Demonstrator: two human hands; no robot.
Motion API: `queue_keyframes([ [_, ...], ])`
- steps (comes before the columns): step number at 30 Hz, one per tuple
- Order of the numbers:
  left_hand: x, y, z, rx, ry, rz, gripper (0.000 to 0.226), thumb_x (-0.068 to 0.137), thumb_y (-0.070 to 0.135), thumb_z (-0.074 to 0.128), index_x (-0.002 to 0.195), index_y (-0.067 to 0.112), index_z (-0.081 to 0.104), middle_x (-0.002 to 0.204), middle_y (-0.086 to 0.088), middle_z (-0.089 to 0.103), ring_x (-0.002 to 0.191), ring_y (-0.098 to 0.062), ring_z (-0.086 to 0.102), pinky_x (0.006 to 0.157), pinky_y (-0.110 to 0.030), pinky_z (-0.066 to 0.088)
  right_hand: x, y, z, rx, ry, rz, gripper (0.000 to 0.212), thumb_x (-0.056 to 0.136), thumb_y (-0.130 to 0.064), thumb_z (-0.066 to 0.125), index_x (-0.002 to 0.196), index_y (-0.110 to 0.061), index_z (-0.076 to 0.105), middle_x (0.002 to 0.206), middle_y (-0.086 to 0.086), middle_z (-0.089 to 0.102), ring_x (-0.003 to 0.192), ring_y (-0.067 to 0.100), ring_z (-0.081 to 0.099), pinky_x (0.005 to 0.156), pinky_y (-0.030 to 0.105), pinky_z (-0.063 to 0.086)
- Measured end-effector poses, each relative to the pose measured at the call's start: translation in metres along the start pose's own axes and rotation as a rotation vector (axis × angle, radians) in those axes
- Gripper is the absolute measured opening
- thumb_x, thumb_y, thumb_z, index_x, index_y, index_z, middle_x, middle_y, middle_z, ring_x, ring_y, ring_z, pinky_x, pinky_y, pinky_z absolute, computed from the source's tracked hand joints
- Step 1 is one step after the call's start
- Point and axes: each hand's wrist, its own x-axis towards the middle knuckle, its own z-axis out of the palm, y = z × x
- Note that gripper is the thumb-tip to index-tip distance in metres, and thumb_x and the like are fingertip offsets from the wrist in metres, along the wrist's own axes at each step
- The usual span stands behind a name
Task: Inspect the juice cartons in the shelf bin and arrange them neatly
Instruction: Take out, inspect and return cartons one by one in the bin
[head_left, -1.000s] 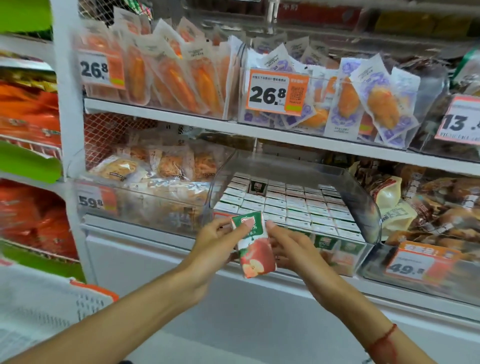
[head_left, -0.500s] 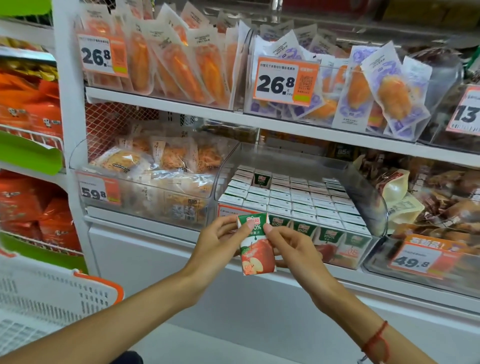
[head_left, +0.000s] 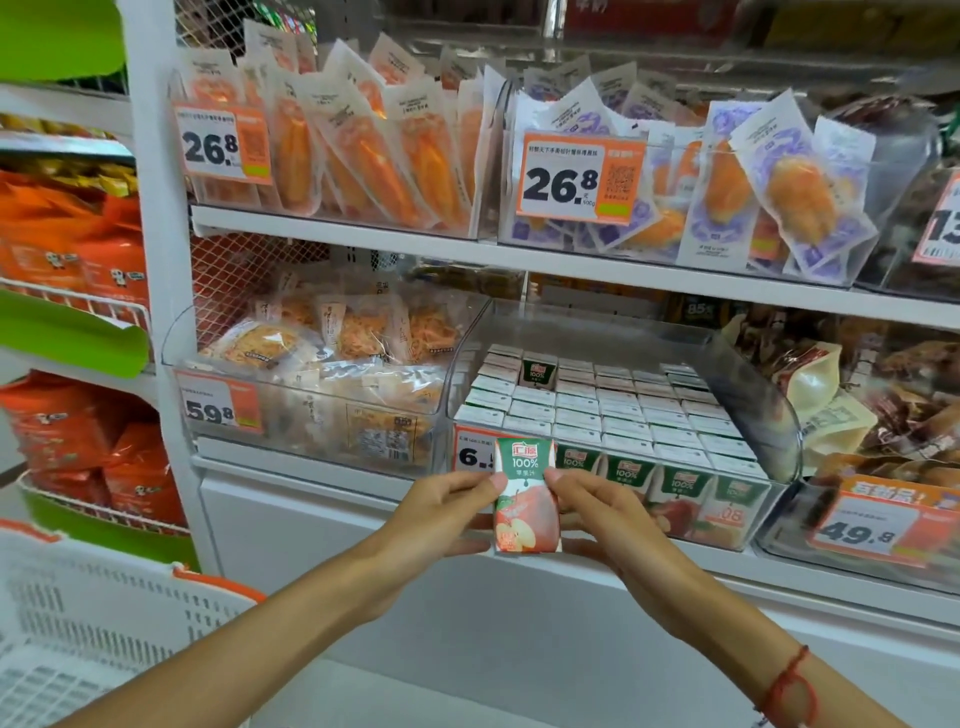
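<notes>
Holding one juice carton (head_left: 525, 499) upright in front of the shelf bin (head_left: 748, 384), below its front left corner, the left hand (head_left: 441, 512) and right hand (head_left: 597, 512) each pinch a side edge, thumb tips near the printed face and fingers curled under the base. Both grips are thus clamped on the carton. Judged from its small size and crisp folded corners, it should be light and fairly stiff, yet its panels would likely dent under hard squeezing; the glossy print may be slippery. Taking hold along the side edges and base seems safest. Other cartons (head_left: 597, 410) stand packed in rows inside the bin, one raised carton (head_left: 539, 369) near the back protruding above its neighbours.
</notes>
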Motion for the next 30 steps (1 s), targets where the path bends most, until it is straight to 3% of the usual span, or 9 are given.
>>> queue_keyframes([
  [2, 0.001, 0.0, 0.001, -0.023, 0.026, 0.021, 0.032, 0.099, 0.033, 0.052, 0.125, 0.018, 0.063, 0.113, 0.001, 0.073, 0.102, -0.012, 0.07, 0.088, -0.026, 0.057, 0.0, -0.002, -0.004, -0.01, -0.086, 0.008, 0.026, 0.093, -0.032, 0.06, 0.118, -0.03, 0.065, 0.109, -0.006, 0.073, 0.102, 0.008, 0.068, 0.091, 0.029, 0.052],
  [5, 0.002, 0.001, 0.002, -0.059, 0.069, 0.016, 0.027, 0.1, 0.033, 0.049, 0.118, 0.02, 0.065, 0.106, 0.002, 0.075, 0.096, -0.009, 0.071, 0.081, -0.021, 0.058, -0.001, -0.006, -0.007, -0.027, -0.173, 0.029, 0.036, 0.088, -0.023, 0.068, 0.123, -0.031, 0.062, 0.114, -0.003, 0.072, 0.107, 0.011, 0.067, 0.097, 0.033, 0.052],
  [10, 0.004, 0.0, 0.0, -0.112, 0.057, -0.01, 0.023, 0.1, 0.032, 0.05, 0.114, 0.023, 0.066, 0.108, -0.001, 0.075, 0.1, -0.013, 0.071, 0.082, -0.021, 0.057, 0.002, -0.004, -0.004, -0.042, -0.046, -0.028, 0.04, 0.076, -0.019, 0.081, 0.113, -0.028, 0.067, 0.092, -0.005, 0.075, 0.088, 0.008, 0.071, 0.077, 0.018, 0.055],
  [13, 0.009, -0.001, -0.001, -0.087, 0.119, 0.033, 0.021, 0.096, 0.028, 0.059, 0.114, 0.02, 0.067, 0.106, -0.002, 0.075, 0.099, -0.013, 0.071, 0.087, -0.028, 0.057, 0.002, -0.002, -0.002, -0.255, 0.125, -0.12, 0.049, 0.069, -0.028, 0.086, 0.114, -0.03, 0.066, 0.084, -0.01, 0.073, 0.078, 0.001, 0.066, 0.072, 0.015, 0.054],
  [18, 0.011, -0.003, 0.007, -0.057, 0.171, 0.054, 0.028, 0.077, 0.041, 0.077, 0.1, 0.027, 0.07, 0.088, 0.011, 0.076, 0.081, -0.003, 0.072, 0.064, -0.015, 0.056, -0.006, 0.007, 0.01, -0.6, 0.196, -0.364, 0.056, 0.064, -0.044, 0.084, 0.109, -0.042, 0.052, 0.086, -0.021, 0.064, 0.085, -0.003, 0.059, 0.07, 0.017, 0.053],
  [20, 0.012, -0.003, 0.004, -0.029, 0.211, 0.049, 0.031, 0.075, 0.04, 0.08, 0.101, 0.025, 0.07, 0.089, 0.01, 0.076, 0.081, -0.003, 0.072, 0.067, -0.017, 0.055, -0.006, 0.01, 0.013, -0.662, 0.159, -0.395, 0.059, 0.064, -0.045, 0.084, 0.11, -0.043, 0.047, 0.091, -0.022, 0.062, 0.09, -0.002, 0.057, 0.074, 0.018, 0.052],
  [22, 0.013, -0.002, -0.002, -0.012, 0.185, 0.058, 0.032, 0.077, 0.037, 0.079, 0.105, 0.025, 0.071, 0.096, 0.009, 0.076, 0.088, -0.005, 0.072, 0.079, -0.022, 0.055, -0.004, 0.008, 0.011, -0.565, 0.113, -0.362, 0.05, 0.068, -0.043, 0.082, 0.108, -0.038, 0.052, 0.094, -0.019, 0.064, 0.092, 0.001, 0.059, 0.077, 0.018, 0.052],
  [25, 0.012, 0.001, -0.008, 0.051, 0.145, 0.091, 0.036, 0.077, 0.038, 0.077, 0.111, 0.028, 0.071, 0.106, 0.01, 0.074, 0.106, -0.007, 0.066, 0.099, -0.031, 0.049, 0.0, 0.0, 0.003, -0.298, 0.041, -0.258, 0.019, 0.085, -0.034, 0.071, 0.102, -0.028, 0.066, 0.096, -0.016, 0.07, 0.093, 0.002, 0.064, 0.081, 0.017, 0.051],
  [30, 0.012, -0.002, -0.006, 0.047, 0.09, 0.114, 0.052, 0.062, 0.051, 0.073, 0.109, 0.029, 0.07, 0.104, 0.011, 0.075, 0.108, -0.008, 0.065, 0.102, -0.032, 0.047, 0.002, -0.002, -0.008, -0.134, -0.089, -0.042, 0.037, 0.085, -0.027, 0.07, 0.121, -0.021, 0.063, 0.115, -0.004, 0.071, 0.107, 0.007, 0.066, 0.099, 0.027, 0.05],
])
